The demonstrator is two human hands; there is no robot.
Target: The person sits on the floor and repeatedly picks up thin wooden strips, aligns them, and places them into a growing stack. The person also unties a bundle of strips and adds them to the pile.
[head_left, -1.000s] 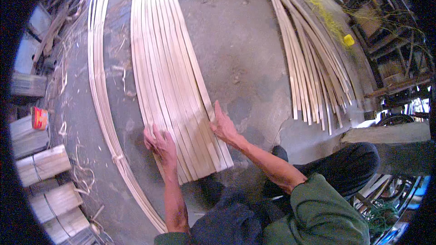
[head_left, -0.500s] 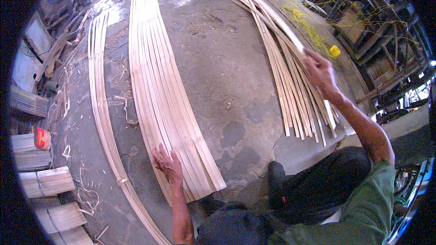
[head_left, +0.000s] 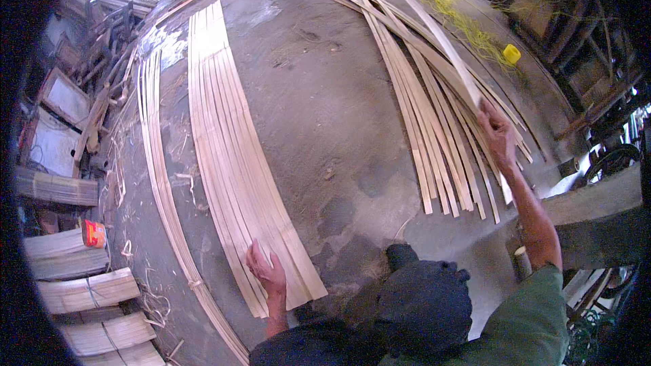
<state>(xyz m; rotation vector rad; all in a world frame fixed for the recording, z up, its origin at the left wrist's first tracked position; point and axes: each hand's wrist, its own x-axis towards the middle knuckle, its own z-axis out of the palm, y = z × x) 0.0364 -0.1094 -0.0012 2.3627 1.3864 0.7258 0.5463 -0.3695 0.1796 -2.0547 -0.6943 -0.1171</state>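
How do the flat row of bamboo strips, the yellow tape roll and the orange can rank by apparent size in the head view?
1. Flat row of bamboo strips, by far.
2. Orange can.
3. Yellow tape roll, only slightly smaller-looking; it lies farther off, so this order is unsure.

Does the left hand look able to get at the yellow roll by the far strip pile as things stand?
Probably not: the left hand presses on the near strips, while the yellow roll lies far off, beyond the right hand.

Bare grey concrete floor (head_left: 325, 95), daylight glaring in at the far corner, bundled slats (head_left: 88, 291) stacked along the left.
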